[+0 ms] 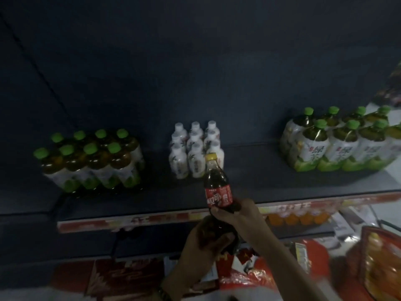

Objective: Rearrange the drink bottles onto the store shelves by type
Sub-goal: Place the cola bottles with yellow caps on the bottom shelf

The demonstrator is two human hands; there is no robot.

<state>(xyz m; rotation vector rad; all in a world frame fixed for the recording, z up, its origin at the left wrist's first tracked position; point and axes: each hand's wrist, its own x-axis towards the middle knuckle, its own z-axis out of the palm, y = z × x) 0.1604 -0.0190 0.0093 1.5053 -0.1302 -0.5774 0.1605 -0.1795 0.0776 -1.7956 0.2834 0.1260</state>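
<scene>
Gripping a cola bottle [218,187] with both hands, right hand [240,216] at label, left hand [206,242] hiding its base, dim shelf [271,185], blurred packages [249,276] below

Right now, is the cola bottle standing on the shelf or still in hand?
In hand. The cola bottle is upright, gripped low by both the right hand and left hand, its base below the shelf edge.

Both hands grip a cola bottle [218,190] (yellow cap, red label) upright before a dark store shelf [271,181]: the right hand [240,211] at its label, the left hand [206,242] around its base. Behind stand a left green-capped tea pack [91,161], white bottles [193,151] and a right green tea pack [338,140]
</scene>
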